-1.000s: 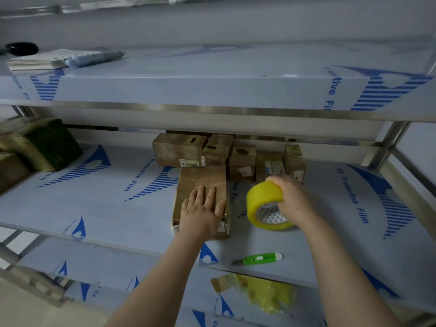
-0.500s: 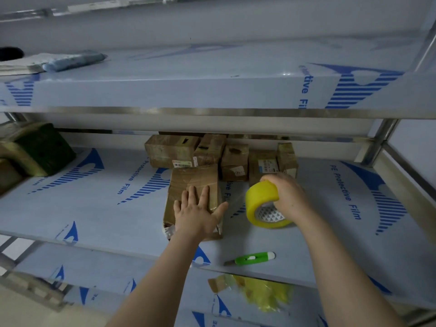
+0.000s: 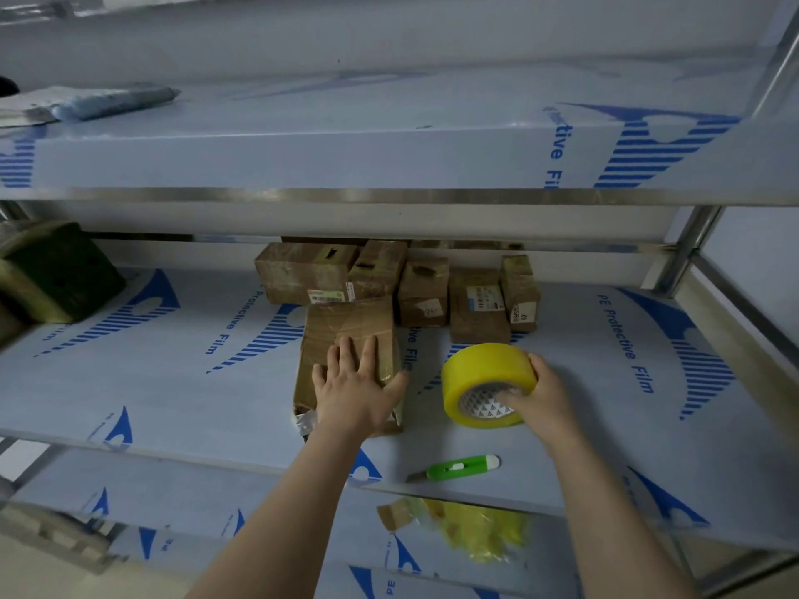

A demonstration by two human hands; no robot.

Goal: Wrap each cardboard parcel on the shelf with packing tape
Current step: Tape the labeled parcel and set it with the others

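A green utility knife (image 3: 458, 467) lies near the front edge of the shelf (image 3: 173, 382). Just beyond it, the left hand (image 3: 354, 393) presses flat, fingers spread, on a cardboard parcel (image 3: 350, 324) lying mid-shelf. Beside it to the right, the right hand (image 3: 542, 397) grips a yellow packing tape roll (image 3: 484, 373), fingers hooked into its core. More taped parcels (image 3: 423, 291) line the back.

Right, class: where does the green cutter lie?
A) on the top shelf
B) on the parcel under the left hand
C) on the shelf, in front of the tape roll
C: the green cutter lies on the middle shelf, between its front edge and the tape roll.
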